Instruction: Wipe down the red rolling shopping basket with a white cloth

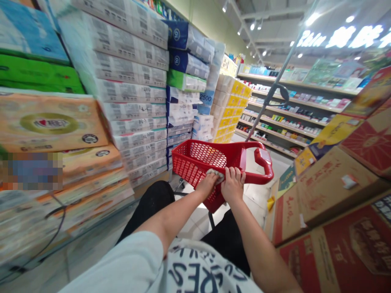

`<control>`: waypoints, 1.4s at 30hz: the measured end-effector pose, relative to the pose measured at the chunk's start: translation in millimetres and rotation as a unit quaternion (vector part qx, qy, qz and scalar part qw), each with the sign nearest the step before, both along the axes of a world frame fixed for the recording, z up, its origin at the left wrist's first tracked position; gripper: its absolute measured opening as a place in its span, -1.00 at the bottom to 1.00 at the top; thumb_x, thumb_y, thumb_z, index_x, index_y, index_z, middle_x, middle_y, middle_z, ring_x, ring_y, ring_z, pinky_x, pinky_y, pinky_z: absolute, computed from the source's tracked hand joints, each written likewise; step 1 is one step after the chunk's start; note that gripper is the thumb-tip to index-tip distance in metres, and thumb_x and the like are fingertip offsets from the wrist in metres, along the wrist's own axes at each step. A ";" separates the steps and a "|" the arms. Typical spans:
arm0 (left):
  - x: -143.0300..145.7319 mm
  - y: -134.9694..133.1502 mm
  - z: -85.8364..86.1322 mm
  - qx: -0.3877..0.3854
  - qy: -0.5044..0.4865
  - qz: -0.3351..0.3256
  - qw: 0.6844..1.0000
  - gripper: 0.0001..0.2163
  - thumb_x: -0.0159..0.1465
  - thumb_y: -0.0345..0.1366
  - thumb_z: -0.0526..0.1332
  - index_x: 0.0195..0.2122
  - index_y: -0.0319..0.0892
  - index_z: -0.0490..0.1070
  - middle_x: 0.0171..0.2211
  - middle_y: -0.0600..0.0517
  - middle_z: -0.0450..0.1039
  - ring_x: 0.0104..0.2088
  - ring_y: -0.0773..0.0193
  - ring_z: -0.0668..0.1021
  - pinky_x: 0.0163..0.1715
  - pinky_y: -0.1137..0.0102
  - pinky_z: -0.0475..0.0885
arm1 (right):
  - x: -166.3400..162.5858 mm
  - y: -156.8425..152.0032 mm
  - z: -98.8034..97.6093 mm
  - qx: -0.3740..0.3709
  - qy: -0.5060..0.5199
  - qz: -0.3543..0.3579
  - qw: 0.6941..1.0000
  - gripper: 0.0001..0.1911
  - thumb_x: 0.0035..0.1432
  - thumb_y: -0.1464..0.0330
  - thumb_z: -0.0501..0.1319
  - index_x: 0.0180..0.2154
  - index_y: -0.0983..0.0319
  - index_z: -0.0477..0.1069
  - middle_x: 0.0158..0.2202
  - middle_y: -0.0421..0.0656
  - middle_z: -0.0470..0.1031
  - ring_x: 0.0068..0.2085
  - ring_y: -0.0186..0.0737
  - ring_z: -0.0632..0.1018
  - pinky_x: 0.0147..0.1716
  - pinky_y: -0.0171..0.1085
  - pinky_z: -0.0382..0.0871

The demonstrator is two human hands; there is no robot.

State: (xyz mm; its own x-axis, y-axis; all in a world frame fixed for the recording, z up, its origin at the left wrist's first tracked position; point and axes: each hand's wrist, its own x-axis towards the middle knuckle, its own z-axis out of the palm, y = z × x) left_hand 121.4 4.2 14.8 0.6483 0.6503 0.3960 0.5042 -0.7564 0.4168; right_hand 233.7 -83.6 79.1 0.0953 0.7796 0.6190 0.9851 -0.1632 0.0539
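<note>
In front of my knees stands a red plastic shopping cart [191, 167] with perforated sides and a looped handle on its right. My left hand [208, 183] presses a pale, crumpled cloth [216, 174] against the near rim, its fingers closed over the cloth. Just right of it, my right hand [233, 183] grips the same rim, fingers bent over the edge and the thumb side hidden. Part of the basket's inside shows through the holes, and a black leg shows beneath it.
Stacked tissue packs [131, 81] rise on the left, with orange packs [55, 122] nearer. Cardboard cartons [336, 183] crowd the right side. Behind the cart, a slanted metal pole [269, 95] crosses in front of stocked shelves [293, 110]. A dark cable [58, 228] hangs at lower left.
</note>
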 end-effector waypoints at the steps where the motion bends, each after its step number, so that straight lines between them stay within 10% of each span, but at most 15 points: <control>1: -0.4 0.0 -1.1 -0.011 0.016 -0.008 1.000 -0.69 0.20 -0.46 0.13 -0.02 -0.19 0.34 -0.06 -0.07 0.36 -0.02 0.14 0.42 0.05 0.24 0.34 | 0.0 -0.2 0.7 0.000 0.002 0.000 1.000 -0.45 0.11 0.42 0.06 0.16 0.33 0.24 0.15 0.02 0.29 0.21 0.05 0.13 0.24 0.05 -0.24; 37: -5.4 -7.2 5.7 -0.068 0.090 -0.028 0.993 -0.70 0.19 -0.37 0.22 -0.03 -0.12 0.41 -0.06 -0.04 0.38 -0.10 0.15 0.48 -0.07 0.29 0.41 | 6.3 2.8 -5.3 0.045 0.035 0.021 0.998 -0.45 0.00 0.49 0.08 0.09 0.28 0.34 0.09 -0.03 0.37 0.17 0.01 0.19 0.22 0.02 -0.23; 42: -6.4 -7.5 10.2 -0.013 0.017 -0.014 1.000 -0.68 0.34 -0.40 0.00 0.10 -0.13 0.33 0.01 -0.03 0.33 0.04 0.22 0.39 0.08 0.32 0.30 | 6.5 3.1 -5.3 0.051 0.038 0.024 0.998 -0.50 0.02 0.49 0.07 0.05 0.26 0.36 0.07 -0.02 0.38 0.15 0.02 0.20 0.20 0.03 -0.20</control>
